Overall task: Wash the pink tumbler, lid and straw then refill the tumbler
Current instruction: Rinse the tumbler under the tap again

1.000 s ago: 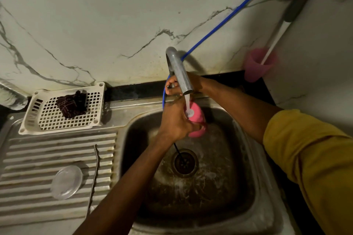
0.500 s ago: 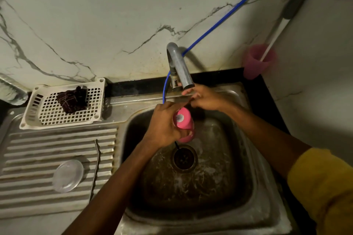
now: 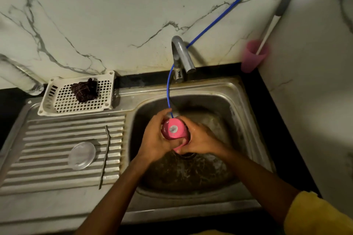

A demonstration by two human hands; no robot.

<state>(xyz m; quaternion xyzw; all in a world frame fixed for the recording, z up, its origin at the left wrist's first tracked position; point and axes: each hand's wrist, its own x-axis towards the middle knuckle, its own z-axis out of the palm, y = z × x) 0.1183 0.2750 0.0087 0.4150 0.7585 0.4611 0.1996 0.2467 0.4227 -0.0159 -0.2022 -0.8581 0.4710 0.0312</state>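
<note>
The pink tumbler is over the middle of the sink, just above the drain, so drips fall into the bowl and not on the counter. Both hands hold it. The left hand curls its fingers round one side and the right hand curls round the other, so both are clamped on the tumbler. A wet tumbler is slippery, so two hands help. A flat round end with a grey spot faces up. I think that is the bottom, turned up so water can run out, but I cannot see the open end. The tap is behind the hands, and I see no water coming from it. A thin blue hose hangs down into the sink just behind the tumbler. The clear lid and the metal straw lie side by side on the ribbed draining board, likely to drip dry. A dark scrubber sits in a white basket at the back. The refill looks not yet done.
</note>
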